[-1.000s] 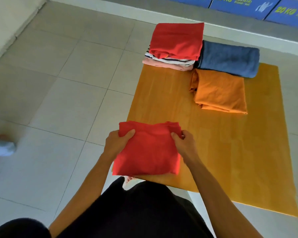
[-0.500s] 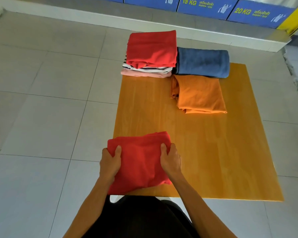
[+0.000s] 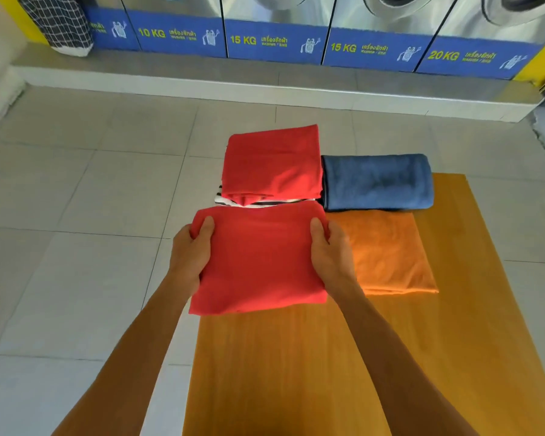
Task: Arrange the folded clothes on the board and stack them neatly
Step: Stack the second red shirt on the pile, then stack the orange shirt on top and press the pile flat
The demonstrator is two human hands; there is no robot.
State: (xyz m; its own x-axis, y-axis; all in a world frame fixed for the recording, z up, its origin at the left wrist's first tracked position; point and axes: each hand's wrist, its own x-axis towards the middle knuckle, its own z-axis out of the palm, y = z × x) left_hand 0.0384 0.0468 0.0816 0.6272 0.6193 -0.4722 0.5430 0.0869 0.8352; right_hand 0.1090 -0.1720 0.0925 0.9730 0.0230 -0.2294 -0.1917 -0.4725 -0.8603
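Observation:
I hold a folded red garment (image 3: 258, 259) flat above the far left part of the wooden board (image 3: 359, 366). My left hand (image 3: 189, 250) grips its left edge and my right hand (image 3: 331, 250) grips its right edge, thumbs on top. Just beyond it lies a stack (image 3: 272, 163) with another red garment on top and a striped piece (image 3: 225, 200) peeking out beneath. A folded blue cloth (image 3: 378, 182) lies to the right of the stack. In front of the blue one rests a folded orange garment (image 3: 387, 253), partly behind my right hand.
The board lies on a grey tiled floor (image 3: 76, 247). A raised step (image 3: 265, 89) runs across the back, with a row of washing machines (image 3: 274, 42) with blue labelled panels on it. A checked laundry bag (image 3: 60, 23) stands at the far left.
Both hands have carried the red garment forward from the board's near left corner up to just in front of the stack. The view has tilted up, and the machines show.

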